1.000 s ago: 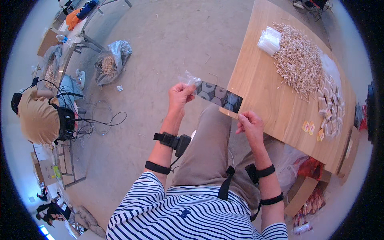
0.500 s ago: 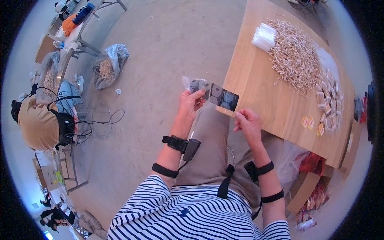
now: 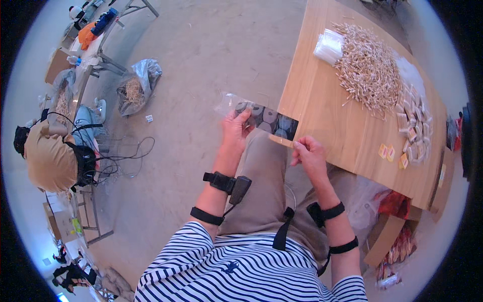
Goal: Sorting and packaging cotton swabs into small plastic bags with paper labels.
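Observation:
My left hand [image 3: 235, 130] pinches a flat dark card [image 3: 270, 120] printed with grey rounded shapes. Clear plastic [image 3: 228, 102] sticks out past its left end, so it looks like a card in a clear sleeve. The card is held above my lap, and its right end reaches over the near left edge of the wooden table [image 3: 322, 113]. Close by the card's lower right corner is my right hand [image 3: 310, 153], its fingers curled and thumb pressed in. Whether those fingertips touch the corner or hold something small is not clear.
On the table lie a big heap of cotton swabs [image 3: 367, 70], a stack of clear bags [image 3: 329, 46], several small filled packs [image 3: 415, 123] and yellow-orange cards [image 3: 386, 152]. Beneath stands an open cardboard box [image 3: 385, 239]. A person [image 3: 50, 156] sits at left, near a bag of swabs [image 3: 133, 88].
The card has shifted slightly left, and more clear plastic shows beyond my left fingers. My right hand has moved a little left, staying by the card's corner.

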A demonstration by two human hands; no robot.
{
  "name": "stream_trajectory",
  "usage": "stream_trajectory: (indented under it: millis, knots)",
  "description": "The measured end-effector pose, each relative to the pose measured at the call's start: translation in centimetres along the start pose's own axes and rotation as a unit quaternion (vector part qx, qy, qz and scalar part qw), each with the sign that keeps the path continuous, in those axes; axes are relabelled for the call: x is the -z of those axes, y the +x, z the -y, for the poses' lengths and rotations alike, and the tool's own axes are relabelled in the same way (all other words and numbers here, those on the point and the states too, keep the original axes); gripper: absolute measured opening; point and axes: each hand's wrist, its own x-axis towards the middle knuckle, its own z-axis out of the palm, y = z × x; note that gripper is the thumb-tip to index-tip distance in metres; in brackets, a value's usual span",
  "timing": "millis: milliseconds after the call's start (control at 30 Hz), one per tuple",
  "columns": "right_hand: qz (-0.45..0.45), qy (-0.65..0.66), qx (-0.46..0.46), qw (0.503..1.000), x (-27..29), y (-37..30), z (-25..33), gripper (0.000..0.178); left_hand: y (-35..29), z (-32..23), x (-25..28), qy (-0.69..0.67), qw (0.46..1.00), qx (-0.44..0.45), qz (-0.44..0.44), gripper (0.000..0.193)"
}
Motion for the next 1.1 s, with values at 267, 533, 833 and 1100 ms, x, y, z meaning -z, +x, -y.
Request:
stream_trajectory:
  millis: [267, 533, 833, 1100]
  knots:
    - [-0.033, -0.204, 0.092, 0.974, -2.2, 3.3, 4.1, 0.016, -1.9, 0.6, -1.8, -0.02, 0.999, 0.036, 0.007, 0.019]
    - [0.018, -0.392, 0.288, 0.874, -6.7, 9.8, 5.9, 0.015, -1.7, 3.2, -3.1, -0.037, 0.998, 0.033, 0.038, 0.014]
    - [-0.006, -0.426, 0.305, 0.852, -6.3, 10.1, 4.0, 0.01, -2.2, 2.7, -1.2, -0.019, 0.999, 0.029, 0.001, 0.012]
    - [-0.021, -0.425, 0.334, 0.841, -6.0, 9.4, 4.3, 0.01, -2.8, 3.3, -2.6, -0.04, 0.998, 0.026, 0.034, 0.014]
